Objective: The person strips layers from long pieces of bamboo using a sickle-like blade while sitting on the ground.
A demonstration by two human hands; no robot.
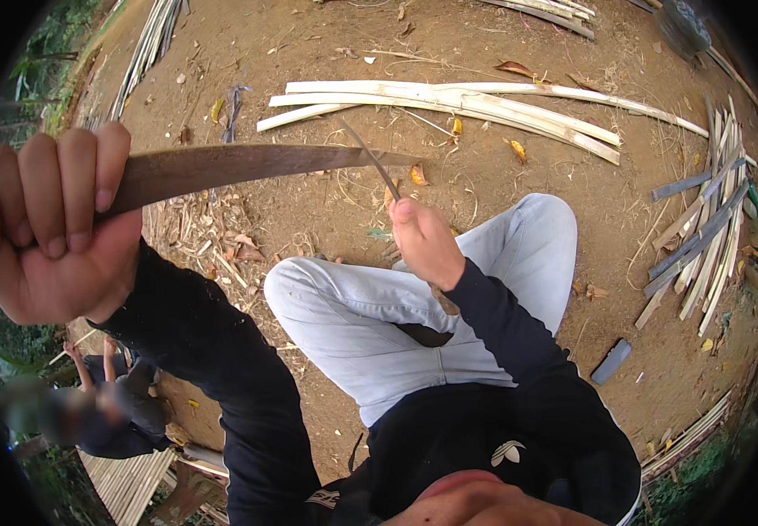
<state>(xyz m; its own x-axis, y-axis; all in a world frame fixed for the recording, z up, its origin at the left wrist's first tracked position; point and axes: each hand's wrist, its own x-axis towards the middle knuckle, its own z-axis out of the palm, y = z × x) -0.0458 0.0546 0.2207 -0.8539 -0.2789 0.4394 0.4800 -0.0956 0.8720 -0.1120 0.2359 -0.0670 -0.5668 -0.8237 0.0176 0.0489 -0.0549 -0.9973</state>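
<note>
At the upper left, my left hand [59, 210] is wrapped round one end of a flat brown strip [238, 171], which looks like split bamboo. It reaches across to the right, narrowing toward its far end. My right hand [427, 241], over my crossed legs, is closed on a knife [374, 162]. The thin blade, seen nearly edge-on, slants up and left across the strip near its narrow end. Whether the edge touches the strip I cannot tell. Below the right hand a brown piece shows, perhaps the knife's handle.
Pale split bamboo strips [484, 105] lie on the dirt ahead. A mixed heap of strips [703, 228] is at the right, with a dark grey block [611, 361] nearer me. Shavings [212, 237] litter the ground at left. Another person [111, 394] sits at lower left.
</note>
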